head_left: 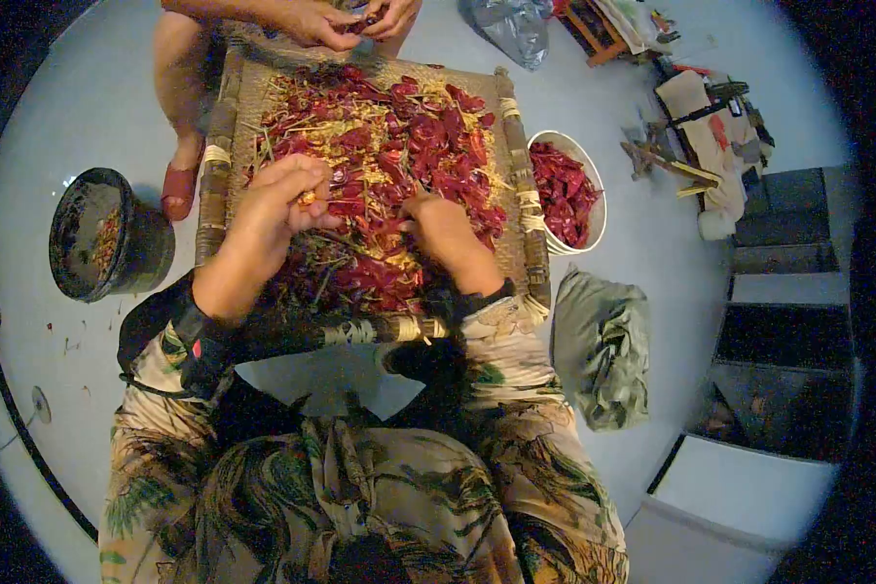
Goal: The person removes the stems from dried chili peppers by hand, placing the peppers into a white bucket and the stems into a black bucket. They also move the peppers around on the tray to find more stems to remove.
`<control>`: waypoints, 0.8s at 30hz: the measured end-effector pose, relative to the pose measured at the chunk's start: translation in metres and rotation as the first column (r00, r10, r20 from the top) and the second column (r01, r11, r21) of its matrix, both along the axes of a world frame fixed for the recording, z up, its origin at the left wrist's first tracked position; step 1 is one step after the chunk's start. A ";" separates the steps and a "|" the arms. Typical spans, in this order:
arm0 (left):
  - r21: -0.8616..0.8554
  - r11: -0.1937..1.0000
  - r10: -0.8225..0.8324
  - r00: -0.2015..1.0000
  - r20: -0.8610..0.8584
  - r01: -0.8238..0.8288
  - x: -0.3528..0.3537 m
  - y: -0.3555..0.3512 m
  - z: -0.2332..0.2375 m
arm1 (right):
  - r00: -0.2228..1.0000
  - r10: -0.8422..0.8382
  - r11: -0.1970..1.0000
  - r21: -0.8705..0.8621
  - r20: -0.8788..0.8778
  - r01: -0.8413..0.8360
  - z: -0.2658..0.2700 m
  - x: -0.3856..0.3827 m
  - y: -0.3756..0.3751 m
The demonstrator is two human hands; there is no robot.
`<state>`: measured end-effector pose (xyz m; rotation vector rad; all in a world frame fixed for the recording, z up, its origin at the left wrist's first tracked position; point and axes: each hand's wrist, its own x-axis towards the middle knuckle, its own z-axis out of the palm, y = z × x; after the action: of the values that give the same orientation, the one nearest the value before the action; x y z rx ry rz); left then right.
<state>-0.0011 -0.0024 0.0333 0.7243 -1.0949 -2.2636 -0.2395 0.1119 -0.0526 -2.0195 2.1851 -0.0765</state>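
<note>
Dried red chillies [438,136], with loose yellow seeds and stalks among them, cover a woven tray [509,146] framed with thick poles. My left hand [280,200] is over the left half of the tray, its fingers curled round an orange-red piece of dried chilli [309,198]. Close by on the right, my right hand [445,234] is low over the chillies with its fingertips bent together. What those fingertips grip, if anything, is hidden.
A co-worker's hands [355,24] meet over the tray's far edge. A white bucket [602,209] of red chillies stands right of the tray, a black bucket [117,234] left. A grey-green bag [602,350] lies at the near right, a plastic bag [511,29] at the back.
</note>
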 end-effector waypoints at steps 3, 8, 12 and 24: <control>-0.086 0.996 0.003 0.999 0.052 0.002 -0.003 0.002 -0.005 | 0.961 -0.016 0.985 -0.161 0.278 0.063 0.039 0.013 -0.001; -0.301 0.953 0.039 0.976 0.215 0.028 -0.012 0.012 -0.001 | 0.637 -0.158 0.953 -0.054 0.754 0.300 0.069 0.028 -0.002; -0.407 0.913 0.085 0.983 0.161 -0.012 -0.019 0.016 -0.007 | 0.588 -0.127 0.965 -0.037 0.799 0.259 0.076 0.037 0.000; -0.875 0.483 0.270 0.954 0.132 -0.016 -0.019 0.018 -0.007 | 0.831 0.140 0.943 -0.330 0.538 0.054 0.106 0.063 -0.003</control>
<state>-0.0198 0.0154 0.0260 0.6086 -1.9809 -1.1612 -0.1770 0.1089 0.0534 -1.8692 1.8276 -0.9648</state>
